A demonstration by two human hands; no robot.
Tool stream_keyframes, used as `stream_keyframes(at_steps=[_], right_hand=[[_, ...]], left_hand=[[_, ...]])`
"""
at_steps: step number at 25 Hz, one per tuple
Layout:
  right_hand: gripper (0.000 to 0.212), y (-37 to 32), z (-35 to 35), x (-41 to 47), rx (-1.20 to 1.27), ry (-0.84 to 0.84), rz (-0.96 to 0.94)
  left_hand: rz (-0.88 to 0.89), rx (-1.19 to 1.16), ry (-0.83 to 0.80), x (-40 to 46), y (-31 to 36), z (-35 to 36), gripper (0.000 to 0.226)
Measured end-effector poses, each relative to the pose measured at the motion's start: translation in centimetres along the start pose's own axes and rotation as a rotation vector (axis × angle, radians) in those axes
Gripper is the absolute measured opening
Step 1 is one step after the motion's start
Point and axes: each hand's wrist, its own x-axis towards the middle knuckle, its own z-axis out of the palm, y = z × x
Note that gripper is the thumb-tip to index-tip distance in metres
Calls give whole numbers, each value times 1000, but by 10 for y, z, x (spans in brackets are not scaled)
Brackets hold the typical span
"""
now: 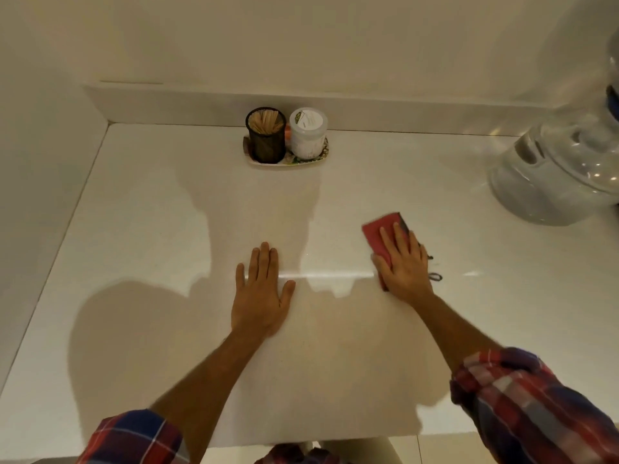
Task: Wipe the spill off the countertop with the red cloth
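Right hand presses flat, fingers spread, on the red cloth; left hand lies open on the countertop.

Right hand pressing the red cloth on the worktop

The right hand is lying flat on the red cloth, while the left hand is resting palm down on the white worktop; a small tray is sitting near the back wall.

Two hands on the worktop: left hand bare and flat, right hand pressing one red cloth. Beyond the left hand's fingertips, one tray carrying two containers (mesh cup, white jar). Past the right hand, one white appliance.
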Motion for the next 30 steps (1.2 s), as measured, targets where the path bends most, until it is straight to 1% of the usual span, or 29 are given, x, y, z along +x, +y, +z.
stream_keyframes(at_steps=[2,4,7,9,11,12,14,16,19,21,23,27,30], right_hand=[[70,-27,-1,46,-15,38,4],[66,-67,2,80,-29,37,-39],[63,-131,15,89,-51,7,-228],[64,-159,26,61,-54,-25,-402],[63,-169,39,12,-54,-36,-537],[62,-167,43,-12,-32,-33,-574],[63,-149,47,-51,-28,-71,-611],[66,-113,48,-83,-91,-85,-583],[68,-40,38,-114,-79,-71,-432],[66,3,23,-117,-68,-62,-343],[63,33,7,-100,-52,-54,-248],[65,48,-6,-29,-70,20,-11],[64,30,-3,29,-39,15,73]], left_hand=[[-7,-1,18,3,-2,4,75],[-6,-12,21,4,-3,7,75],[5,-60,48,5,-4,7,76],[-8,-174,82,4,-6,5,77],[-28,-297,122,2,-7,3,75],[-34,-329,129,2,-7,1,74],[-46,-319,107,2,-5,-1,72],[-50,-247,67,0,-3,-3,74],[-45,-151,34,0,-2,-4,76],[-47,-126,37,0,-2,-2,76],[-56,-115,42,1,-1,-1,75],[-59,-83,38,3,-2,1,74],[-57,-65,31,5,-2,2,74]])
